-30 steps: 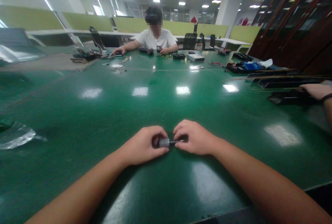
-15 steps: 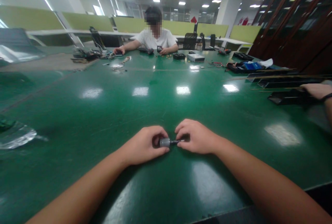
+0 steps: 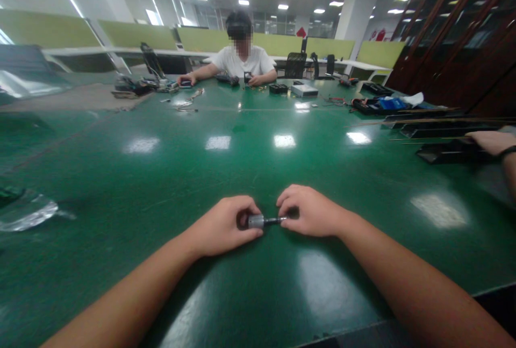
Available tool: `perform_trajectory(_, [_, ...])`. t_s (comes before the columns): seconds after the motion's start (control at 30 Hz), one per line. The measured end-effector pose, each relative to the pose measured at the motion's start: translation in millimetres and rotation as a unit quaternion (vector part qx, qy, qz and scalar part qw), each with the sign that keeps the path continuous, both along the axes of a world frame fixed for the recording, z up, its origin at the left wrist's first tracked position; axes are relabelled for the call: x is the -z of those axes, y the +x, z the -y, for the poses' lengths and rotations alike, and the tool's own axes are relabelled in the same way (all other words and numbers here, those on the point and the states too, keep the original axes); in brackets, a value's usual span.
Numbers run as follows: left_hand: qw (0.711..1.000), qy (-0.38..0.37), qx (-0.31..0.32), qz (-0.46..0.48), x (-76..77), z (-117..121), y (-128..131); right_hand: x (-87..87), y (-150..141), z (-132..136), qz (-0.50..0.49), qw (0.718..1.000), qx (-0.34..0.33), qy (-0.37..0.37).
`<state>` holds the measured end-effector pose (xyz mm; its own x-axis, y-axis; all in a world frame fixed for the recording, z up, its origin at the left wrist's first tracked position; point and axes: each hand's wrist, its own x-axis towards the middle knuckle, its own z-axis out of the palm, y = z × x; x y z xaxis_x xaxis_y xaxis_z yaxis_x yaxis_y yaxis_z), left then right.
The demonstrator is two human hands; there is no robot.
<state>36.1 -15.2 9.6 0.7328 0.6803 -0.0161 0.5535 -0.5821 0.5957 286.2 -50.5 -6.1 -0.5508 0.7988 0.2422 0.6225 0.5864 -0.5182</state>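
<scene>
Just above the green tabletop (image 3: 250, 170) lies a small grey metal cylinder (image 3: 255, 221), roughly horizontal. A thin dark shaft (image 3: 271, 221) runs from its right end; its exact kind is too small to make out. Around the cylinder curl the thumb and fingers of my left hand (image 3: 228, 224), closed on it from the left. My right hand (image 3: 312, 211) pinches the shaft's far end between thumb and fingertips, hiding the tip.
A person (image 3: 244, 60) sits across the table holding small parts. Another person's hand (image 3: 489, 142) rests on black channel-shaped pieces (image 3: 443, 151) at right. Clear plastic wrap (image 3: 30, 216) lies at left. A silver box (image 3: 304, 90) and a tool case (image 3: 379, 105) stand farther back.
My right hand has shifted slightly to the right along the shaft, so a little more of the shaft shows. My left hand keeps its place on the cylinder.
</scene>
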Motion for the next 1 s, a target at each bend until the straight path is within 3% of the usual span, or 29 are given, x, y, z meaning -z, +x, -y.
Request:
perform_trajectory(0.7, [1.000, 0.004, 0.000, 0.002, 1.2, -1.6, -4.6, -15.0, 17.1, -1.7, 0.055, 0.998, 0.024, -0.028])
perform_trajectory(1.0, [0.999, 0.026, 0.001, 0.024, 2.1, 1.7, 1.7, 1.1, -13.8, -0.2, 0.002, 0.999, -0.033, 0.007])
